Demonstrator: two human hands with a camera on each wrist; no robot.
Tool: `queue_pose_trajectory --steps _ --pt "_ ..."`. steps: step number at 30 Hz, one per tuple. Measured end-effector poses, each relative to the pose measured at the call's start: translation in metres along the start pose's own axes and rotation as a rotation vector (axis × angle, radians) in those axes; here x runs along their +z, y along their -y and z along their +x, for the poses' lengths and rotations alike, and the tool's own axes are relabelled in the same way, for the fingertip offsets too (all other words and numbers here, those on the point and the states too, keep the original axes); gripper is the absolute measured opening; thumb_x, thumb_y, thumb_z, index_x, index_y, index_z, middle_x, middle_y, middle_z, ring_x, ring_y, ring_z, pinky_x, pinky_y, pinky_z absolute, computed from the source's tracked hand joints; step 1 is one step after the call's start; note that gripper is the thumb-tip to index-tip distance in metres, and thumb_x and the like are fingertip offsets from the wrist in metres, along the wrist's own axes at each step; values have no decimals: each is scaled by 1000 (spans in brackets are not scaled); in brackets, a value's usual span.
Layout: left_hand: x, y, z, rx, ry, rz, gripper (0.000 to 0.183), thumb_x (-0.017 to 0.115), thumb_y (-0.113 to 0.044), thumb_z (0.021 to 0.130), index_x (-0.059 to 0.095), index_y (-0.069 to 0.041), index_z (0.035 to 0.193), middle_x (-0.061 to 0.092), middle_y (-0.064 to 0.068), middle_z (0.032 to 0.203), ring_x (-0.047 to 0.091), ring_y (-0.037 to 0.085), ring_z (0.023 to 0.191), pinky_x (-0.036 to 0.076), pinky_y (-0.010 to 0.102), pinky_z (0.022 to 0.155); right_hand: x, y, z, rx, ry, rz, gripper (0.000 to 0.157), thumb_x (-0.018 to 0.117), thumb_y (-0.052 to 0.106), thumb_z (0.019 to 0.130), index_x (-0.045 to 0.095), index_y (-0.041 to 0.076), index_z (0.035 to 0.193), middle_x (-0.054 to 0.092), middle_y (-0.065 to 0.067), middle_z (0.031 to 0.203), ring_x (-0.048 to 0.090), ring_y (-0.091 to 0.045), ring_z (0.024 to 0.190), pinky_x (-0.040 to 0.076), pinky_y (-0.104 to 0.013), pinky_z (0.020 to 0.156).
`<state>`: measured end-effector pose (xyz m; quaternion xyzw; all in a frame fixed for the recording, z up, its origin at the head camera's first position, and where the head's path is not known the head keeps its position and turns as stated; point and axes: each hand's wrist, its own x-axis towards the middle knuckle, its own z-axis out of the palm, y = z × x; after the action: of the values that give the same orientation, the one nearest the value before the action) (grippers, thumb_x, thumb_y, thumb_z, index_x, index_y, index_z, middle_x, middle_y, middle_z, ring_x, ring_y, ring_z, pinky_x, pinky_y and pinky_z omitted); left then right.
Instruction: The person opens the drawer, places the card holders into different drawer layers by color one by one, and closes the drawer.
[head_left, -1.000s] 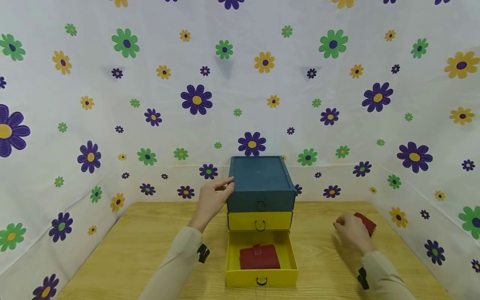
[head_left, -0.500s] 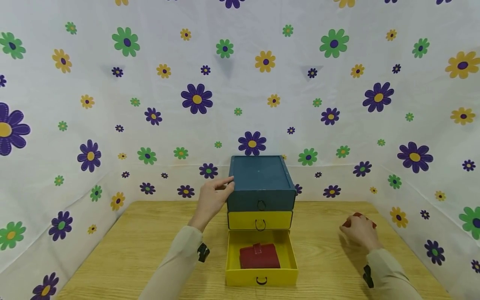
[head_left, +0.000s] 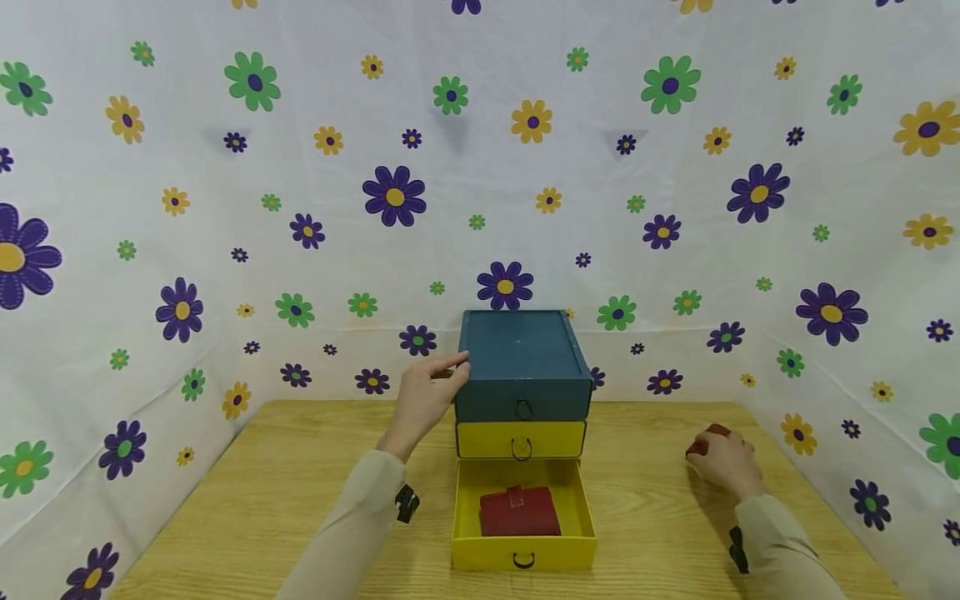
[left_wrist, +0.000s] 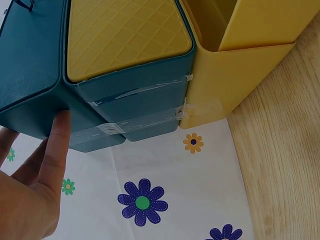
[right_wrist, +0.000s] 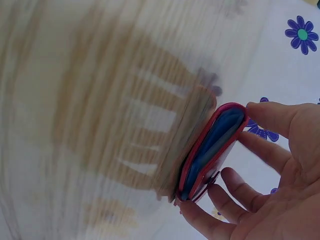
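Observation:
A stacked drawer box (head_left: pixel 525 346), blue on top with yellow drawers below, stands at the middle of the table. Its bottom drawer (head_left: pixel 523 554) is pulled out, and inside lies a dark red wallet (head_left: pixel 519 512) with a strap. My left hand (head_left: pixel 423 404) touches the upper left side of the box; the left wrist view shows a fairly straight finger (left_wrist: pixel 59 145) pressed against the blue side. Over at the right, my right hand (head_left: pixel 727 462) grips a second red wallet (right_wrist: pixel 212 145) by its edges, its blue inside visible in the right wrist view.
The wooden table (head_left: pixel 315 500) spreads on both sides of the box. White cloth (head_left: pixel 337 250) printed with flowers hangs behind and along both sides. Clear tape (left_wrist: pixel 110 128) runs across the side of the box.
My right hand has moved slightly right onto the second red wallet and now holds it, tilted up. The left hand and the open drawer stay where they were.

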<state>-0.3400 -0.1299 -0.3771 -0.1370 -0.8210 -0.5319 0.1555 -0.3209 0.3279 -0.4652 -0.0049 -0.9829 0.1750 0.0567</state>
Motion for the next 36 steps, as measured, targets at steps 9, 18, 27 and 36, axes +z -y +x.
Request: queue_pose_trajectory --steps 9,18,27,36 --pt "-2 -1 -2 3 -3 3 35 63 -37 95 67 -25 128 62 4 131 64 21 107 58 33 79 3 0 3 38 41 47 39 58 24 92 60 -3 119 40 -48 118 36 -65 107 42 -72 79" --pt "-3 -4 0 7 0 16 36 62 -38 95 66 -25 129 63 4 131 64 21 106 58 34 80 1 -2 3 63 -5 68 30 67 21 86 57 -4 97 49 -38 102 42 -56 98 44 -59 75" --pt "-1 -2 1 -2 0 27 36 62 -37 95 66 -25 129 62 3 133 63 22 108 58 34 80 -1 -8 0 145 8 91 46 70 30 83 55 -11 97 46 -34 97 46 -45 88 45 -48 70" --pt "-1 -3 -1 11 0 -6 36 62 -35 95 67 -23 129 63 4 131 64 24 106 59 32 75 -4 -7 -5 151 64 80 55 62 26 84 52 -14 120 46 -40 107 48 -49 93 45 -52 73"
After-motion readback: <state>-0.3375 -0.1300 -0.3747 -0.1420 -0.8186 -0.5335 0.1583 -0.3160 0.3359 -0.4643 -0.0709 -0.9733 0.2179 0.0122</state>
